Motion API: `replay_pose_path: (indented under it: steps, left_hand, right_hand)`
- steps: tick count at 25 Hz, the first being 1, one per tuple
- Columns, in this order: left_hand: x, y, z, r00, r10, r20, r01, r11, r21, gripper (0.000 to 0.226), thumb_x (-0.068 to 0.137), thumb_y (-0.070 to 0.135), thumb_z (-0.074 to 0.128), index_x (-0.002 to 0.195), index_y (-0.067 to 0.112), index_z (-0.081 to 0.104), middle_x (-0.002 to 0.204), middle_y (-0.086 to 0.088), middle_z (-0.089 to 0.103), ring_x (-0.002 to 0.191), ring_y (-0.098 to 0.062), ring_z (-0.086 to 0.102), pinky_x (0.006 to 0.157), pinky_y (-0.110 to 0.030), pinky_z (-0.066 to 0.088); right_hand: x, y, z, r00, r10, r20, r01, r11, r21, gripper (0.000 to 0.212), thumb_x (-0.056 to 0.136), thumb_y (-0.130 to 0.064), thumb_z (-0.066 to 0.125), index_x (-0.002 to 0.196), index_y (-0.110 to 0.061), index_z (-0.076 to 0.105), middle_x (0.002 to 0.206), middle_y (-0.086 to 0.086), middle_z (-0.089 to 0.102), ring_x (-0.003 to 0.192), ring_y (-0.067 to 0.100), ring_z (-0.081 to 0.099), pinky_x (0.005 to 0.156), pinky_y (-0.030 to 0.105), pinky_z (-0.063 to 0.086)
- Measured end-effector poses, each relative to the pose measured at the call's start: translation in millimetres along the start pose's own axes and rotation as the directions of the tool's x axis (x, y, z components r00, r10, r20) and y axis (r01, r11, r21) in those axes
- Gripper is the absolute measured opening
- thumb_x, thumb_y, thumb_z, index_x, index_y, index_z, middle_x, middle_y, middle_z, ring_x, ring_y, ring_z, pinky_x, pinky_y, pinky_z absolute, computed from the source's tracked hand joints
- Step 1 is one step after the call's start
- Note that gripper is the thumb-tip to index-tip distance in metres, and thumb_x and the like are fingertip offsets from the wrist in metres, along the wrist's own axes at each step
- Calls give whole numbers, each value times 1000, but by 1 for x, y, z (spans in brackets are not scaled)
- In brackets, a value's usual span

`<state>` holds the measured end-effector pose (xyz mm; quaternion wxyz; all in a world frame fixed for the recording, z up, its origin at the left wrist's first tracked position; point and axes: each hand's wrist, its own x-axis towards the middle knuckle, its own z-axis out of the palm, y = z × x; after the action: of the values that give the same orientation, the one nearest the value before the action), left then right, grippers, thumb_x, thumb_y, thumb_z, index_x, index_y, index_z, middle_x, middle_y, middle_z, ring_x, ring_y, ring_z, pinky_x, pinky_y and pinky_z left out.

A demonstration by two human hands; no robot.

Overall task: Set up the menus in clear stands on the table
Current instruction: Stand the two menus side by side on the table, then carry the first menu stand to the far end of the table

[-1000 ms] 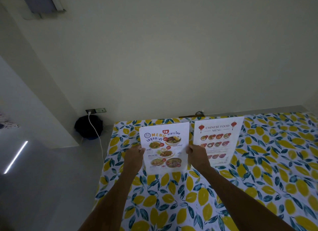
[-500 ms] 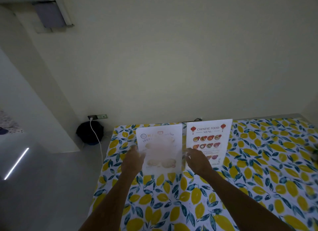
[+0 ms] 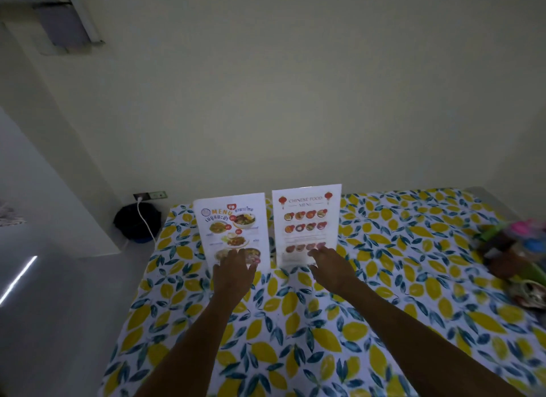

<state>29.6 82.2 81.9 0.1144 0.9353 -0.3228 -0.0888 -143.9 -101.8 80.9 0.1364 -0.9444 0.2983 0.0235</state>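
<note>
- Two menus stand upright side by side near the far edge of the table (image 3: pixel 384 278), which wears a lemon-print tablecloth (image 3: pixel 295 331); only the head view shows them.
- The Thai food menu (image 3: pixel 232 225) stands toward the far left corner, the Chinese food menu (image 3: pixel 307 219) just beside it on its right with a narrow gap between them. Both face the person, probably so that a diner can read them from this side.
- The clear stands themselves are too transparent to make out; that the sheets stay upright suggests each sits in one.
- The left hand (image 3: pixel 235 274) lies flat with fingers spread across the lower part of the Thai menu, palm toward the sheet. It is open and grips nothing; whether the fingertips press the stand or merely hover in front I cannot tell.
- The right hand (image 3: pixel 329 263) reaches to the bottom edge of the Chinese menu, fingers loosely extended and touching or almost touching it, nothing clasped.
- Judging by this pose, the hands are squaring the two stands into line or steadying them before letting go.
- Along the right edge of the table lies a blurred heap of colourful items (image 3: pixel 517 249), well apart from the menus.
- On the floor beyond the far left corner, a dark object (image 3: pixel 130 223) sits under a wall socket (image 3: pixel 150 195), with a white cable (image 3: pixel 145 219) running down.
</note>
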Motion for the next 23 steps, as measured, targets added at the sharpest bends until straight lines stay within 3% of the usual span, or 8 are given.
replay_pose_path:
  steps: [5,10,15,18,23]
  left_hand:
    - [-7,49,17,998,65,13,-64,996,-60,44,94,47,53,130,23,54,136,-5,56,129,-28,51,105,-45,43]
    - [14,81,31,996,89,7,-89,996,10,46,93,48,55,126,17,55,122,-10,61,116,-31,59,96,-43,50]
    - [62,97,61,998,-12,58,26,967,-255,55,91,45,61,128,5,52,123,-17,62,113,-34,62,94,-45,53]
    - [85,101,76,995,-81,52,96,891,-443,67,87,39,67,137,3,40,127,-21,60,115,-38,61,94,-52,55]
    - [98,112,81,984,-176,12,160,863,-479,67,94,29,61,147,3,28,128,-25,60,116,-42,61,94,-54,54]
  right_hand:
    - [-28,48,-8,999,52,0,-52,998,-34,40,97,-29,46,135,-16,45,134,12,49,125,31,45,94,48,50]
    - [-16,92,-12,994,106,10,-106,994,-29,36,95,-30,46,127,-14,49,129,12,51,121,31,47,90,47,51]
    - [28,124,-4,990,137,37,-138,990,38,38,92,-27,49,128,-13,51,127,12,54,121,32,51,92,47,51]
    - [67,135,6,985,167,42,-171,974,147,37,91,-24,47,126,-12,50,119,13,63,112,32,60,87,46,55]
    - [110,126,18,954,301,5,-258,810,527,39,90,-23,58,126,-11,51,108,15,70,99,35,66,81,44,56]
